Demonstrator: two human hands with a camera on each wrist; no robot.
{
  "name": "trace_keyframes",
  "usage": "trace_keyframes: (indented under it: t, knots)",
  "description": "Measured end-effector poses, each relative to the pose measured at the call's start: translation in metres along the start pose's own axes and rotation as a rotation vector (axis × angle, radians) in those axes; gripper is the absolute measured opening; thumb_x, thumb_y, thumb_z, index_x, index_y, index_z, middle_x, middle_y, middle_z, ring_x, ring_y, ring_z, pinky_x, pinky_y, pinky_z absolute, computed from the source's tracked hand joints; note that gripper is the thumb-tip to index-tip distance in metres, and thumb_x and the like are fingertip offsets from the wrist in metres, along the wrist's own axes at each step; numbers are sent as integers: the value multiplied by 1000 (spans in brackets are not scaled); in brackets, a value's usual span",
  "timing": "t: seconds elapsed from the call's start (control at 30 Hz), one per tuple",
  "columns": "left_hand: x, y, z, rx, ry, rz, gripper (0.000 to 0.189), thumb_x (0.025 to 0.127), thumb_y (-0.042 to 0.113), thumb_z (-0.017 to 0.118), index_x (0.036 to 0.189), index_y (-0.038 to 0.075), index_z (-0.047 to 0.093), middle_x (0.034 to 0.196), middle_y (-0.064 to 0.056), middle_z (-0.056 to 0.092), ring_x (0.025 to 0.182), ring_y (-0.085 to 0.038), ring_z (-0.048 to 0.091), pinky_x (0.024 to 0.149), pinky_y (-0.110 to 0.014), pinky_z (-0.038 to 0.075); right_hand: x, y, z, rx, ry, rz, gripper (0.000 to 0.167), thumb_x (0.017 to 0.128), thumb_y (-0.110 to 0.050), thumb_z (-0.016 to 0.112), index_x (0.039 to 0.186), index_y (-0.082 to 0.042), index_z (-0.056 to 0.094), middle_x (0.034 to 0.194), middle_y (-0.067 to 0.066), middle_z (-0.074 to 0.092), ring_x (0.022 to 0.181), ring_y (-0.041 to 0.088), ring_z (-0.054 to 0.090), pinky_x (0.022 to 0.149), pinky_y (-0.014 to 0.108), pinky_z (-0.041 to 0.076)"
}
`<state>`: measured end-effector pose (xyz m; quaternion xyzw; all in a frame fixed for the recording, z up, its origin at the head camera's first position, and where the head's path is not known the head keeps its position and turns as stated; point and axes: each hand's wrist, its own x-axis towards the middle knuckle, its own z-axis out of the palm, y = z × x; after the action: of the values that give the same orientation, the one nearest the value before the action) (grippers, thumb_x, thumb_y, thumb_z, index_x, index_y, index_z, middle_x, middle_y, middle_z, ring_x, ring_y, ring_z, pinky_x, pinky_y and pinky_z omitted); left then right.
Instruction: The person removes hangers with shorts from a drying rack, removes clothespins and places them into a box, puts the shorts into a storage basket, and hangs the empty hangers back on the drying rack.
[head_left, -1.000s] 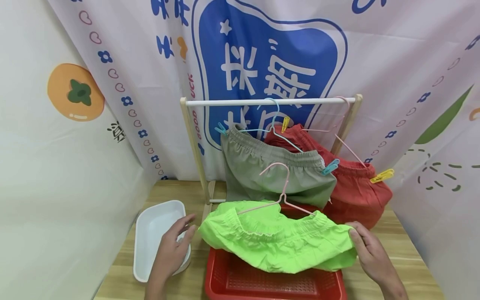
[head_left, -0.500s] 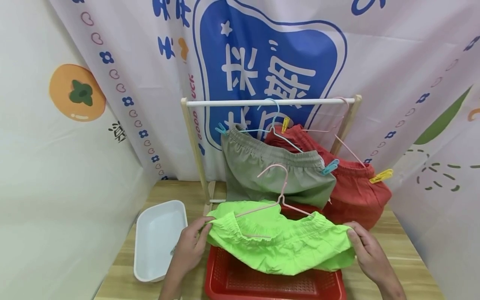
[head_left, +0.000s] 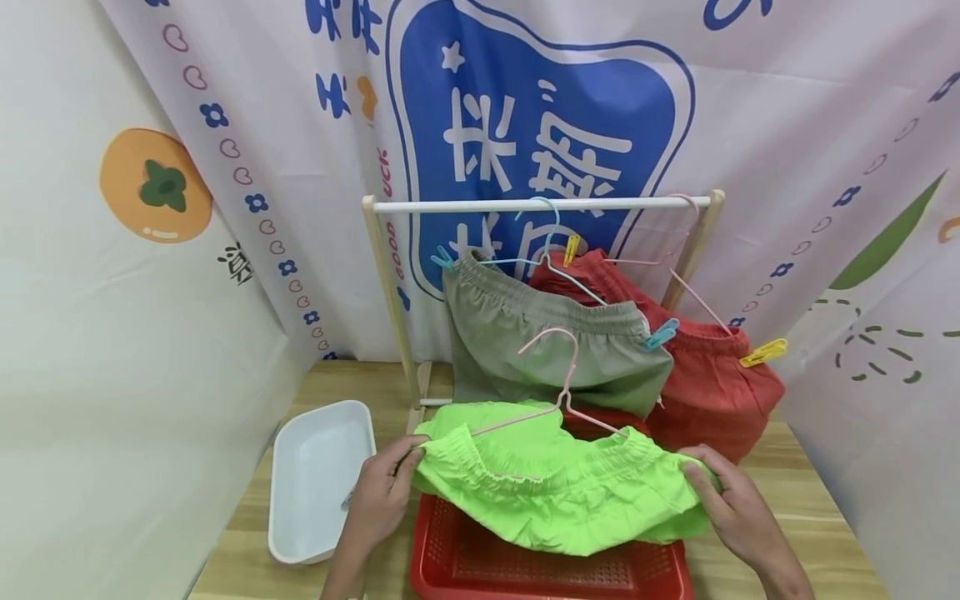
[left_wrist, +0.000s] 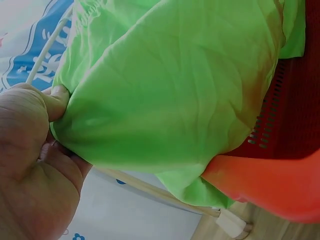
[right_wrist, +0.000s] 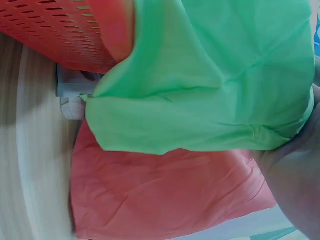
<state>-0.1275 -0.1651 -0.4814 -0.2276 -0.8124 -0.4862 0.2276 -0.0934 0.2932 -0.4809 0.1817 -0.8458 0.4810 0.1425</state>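
Observation:
Bright green shorts [head_left: 570, 500] with a gathered elastic waistband are stretched between both hands above a red basket [head_left: 551, 575]. A pink hanger [head_left: 564, 392] has its lower part inside the waistband and its hook pointing up. My left hand [head_left: 381, 492] pinches the left end of the waistband; the left wrist view shows thumb and fingers on the green cloth [left_wrist: 150, 100]. At the right end my right hand [head_left: 738, 508] grips the shorts, thumb on the near side. In the right wrist view the cloth [right_wrist: 210, 110] covers most of that hand's fingers.
Behind stands a drying rack [head_left: 540, 205], bearing grey shorts [head_left: 555, 342] on a blue hanger with blue pegs [head_left: 662, 334] and red shorts [head_left: 720, 392] on a pink hanger with yellow pegs [head_left: 763, 352]. A white tub [head_left: 318, 475] sits on the wooden table [head_left: 247, 533], left of the basket.
My left hand has moved right from beside the white tub and taken hold of the waistband's left end. My right hand has shifted slightly left along the green shorts.

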Motion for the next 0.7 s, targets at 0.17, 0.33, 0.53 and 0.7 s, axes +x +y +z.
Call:
trace_keyframes:
  t: [0.17,0.33,0.53,0.7]
  knots:
    - [0,3,0,-6,5,3,24,98,-8,61,114,6,73,110,-4,74,101,-19,70,89,-17,52,6,-4,2,-102,0,-55,28,102,7,57,115,-15,69,106,-3,68,97,7,64,83,13,48]
    - [-2,4,1,-12,12,11,24,97,-9,62,114,4,73,111,-9,74,104,-20,70,91,-16,51,12,-9,6,-157,-6,-122,33,98,10,61,113,-18,70,105,-7,68,96,6,64,84,11,47]
    - [-3,6,1,-21,24,30,27,96,-11,62,115,6,73,110,-5,74,102,-18,70,90,-17,52,14,-14,8,-207,-8,-152,33,99,9,61,116,-17,71,103,-11,65,92,6,62,83,10,46]
    - [-3,8,2,-4,21,24,28,96,-10,63,115,8,74,110,-4,75,102,-19,71,90,-17,52,19,-20,9,-267,1,-171,30,99,6,63,117,-17,71,104,-14,63,92,6,62,85,10,45]
